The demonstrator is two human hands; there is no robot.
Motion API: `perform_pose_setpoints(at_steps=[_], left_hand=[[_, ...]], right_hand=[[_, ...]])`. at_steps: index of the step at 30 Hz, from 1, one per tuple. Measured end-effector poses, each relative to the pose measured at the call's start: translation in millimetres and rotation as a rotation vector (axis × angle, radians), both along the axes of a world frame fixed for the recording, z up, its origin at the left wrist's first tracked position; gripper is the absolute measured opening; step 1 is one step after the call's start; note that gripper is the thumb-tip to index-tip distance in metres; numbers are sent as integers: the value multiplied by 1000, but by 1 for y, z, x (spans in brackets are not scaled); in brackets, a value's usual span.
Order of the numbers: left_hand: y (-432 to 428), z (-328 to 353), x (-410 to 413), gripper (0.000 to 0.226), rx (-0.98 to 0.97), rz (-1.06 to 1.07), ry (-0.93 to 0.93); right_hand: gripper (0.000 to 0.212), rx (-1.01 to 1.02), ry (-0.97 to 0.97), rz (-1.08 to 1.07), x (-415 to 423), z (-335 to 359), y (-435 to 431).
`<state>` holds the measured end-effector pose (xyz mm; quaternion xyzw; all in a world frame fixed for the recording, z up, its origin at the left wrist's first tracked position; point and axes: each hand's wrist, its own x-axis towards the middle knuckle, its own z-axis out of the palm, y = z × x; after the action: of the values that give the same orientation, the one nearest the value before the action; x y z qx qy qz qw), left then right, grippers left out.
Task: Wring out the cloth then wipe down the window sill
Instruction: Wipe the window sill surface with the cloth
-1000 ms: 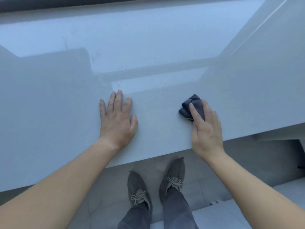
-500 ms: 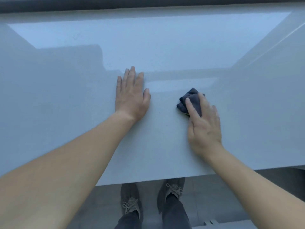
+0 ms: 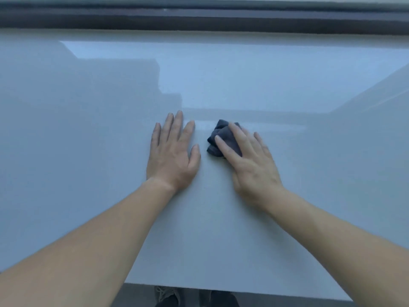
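Note:
A small dark grey cloth (image 3: 218,137) lies bunched on the wide, glossy pale window sill (image 3: 88,129). My right hand (image 3: 250,165) presses down on the cloth with straight fingers spread over it; most of the cloth is hidden under the fingers. My left hand (image 3: 173,154) lies flat on the sill just left of the cloth, palm down, fingers straight, holding nothing. A narrow gap of sill separates the two hands.
A dark window frame (image 3: 199,18) runs along the far edge of the sill. The sill's near edge (image 3: 221,289) crosses the bottom, with my shoes (image 3: 168,295) on the floor below. The sill reflects the bright window.
Both hands have slid farther onto the sill, away from its near edge. The right hand has carried the cloth leftward, closing the gap to the left hand.

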<state>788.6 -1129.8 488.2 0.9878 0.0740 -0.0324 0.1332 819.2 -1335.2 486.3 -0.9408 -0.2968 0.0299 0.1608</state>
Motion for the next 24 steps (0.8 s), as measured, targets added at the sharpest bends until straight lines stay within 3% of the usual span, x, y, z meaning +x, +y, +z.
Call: perform_pose_setpoints(at_steps=[3, 7, 9, 13, 15, 20, 21, 24], left_hand=[[0, 1, 1, 64, 10, -6, -8], [1, 0, 2, 64, 22, -5, 1], [1, -2, 3, 64, 20, -7, -3], [1, -2, 3, 60, 8, -11, -46], [1, 1, 8, 56, 1, 11, -80], [11, 7, 58, 59, -86, 2, -153], [15, 6, 74, 62, -98, 1, -142], [22, 4, 113, 66, -92, 7, -78]], right_hand=[[71, -45, 7, 146, 37, 0, -17], [66, 41, 54, -291, 108, 7, -10], [66, 78, 66, -403, 113, 8, 11], [69, 10, 34, 33, 88, 0, 23], [70, -40, 51, 107, 112, 4, 9], [65, 21, 21, -431, 181, 13, 7], [66, 27, 1, -449, 182, 12, 19], [64, 49, -44, -76, 162, 0, 48]])
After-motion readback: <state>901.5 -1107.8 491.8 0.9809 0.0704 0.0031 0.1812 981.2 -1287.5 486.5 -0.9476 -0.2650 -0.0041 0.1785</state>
